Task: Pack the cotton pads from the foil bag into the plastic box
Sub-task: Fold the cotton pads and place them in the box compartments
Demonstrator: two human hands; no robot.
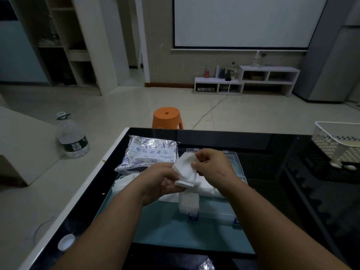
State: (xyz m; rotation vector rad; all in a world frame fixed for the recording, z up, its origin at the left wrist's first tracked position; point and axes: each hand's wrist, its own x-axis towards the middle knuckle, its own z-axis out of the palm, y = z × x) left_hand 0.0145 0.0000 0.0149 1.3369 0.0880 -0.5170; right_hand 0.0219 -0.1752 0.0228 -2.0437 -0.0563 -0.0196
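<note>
A small stack of white cotton pads [185, 170] is held above the clear plastic box [236, 162], gripped from both sides. My left hand [157, 182] pinches its lower edge and my right hand [211, 164] holds its upper right edge. More white pads [189, 203] lie inside the box below my hands, and another loose pile of pads [124, 182] sits just left of the box. The crinkled silver foil bag [150, 152] lies flat on the table, behind and left of my hands. The box's open lid [231, 154] shows behind my right hand.
The dark glass table [272, 191] has a white rim [78, 191]. A white perforated basket [339, 143] stands at its far right. A white bottle cap [66, 241] lies near the front left edge. An orange stool [167, 117] and a water bottle [72, 137] stand on the floor beyond.
</note>
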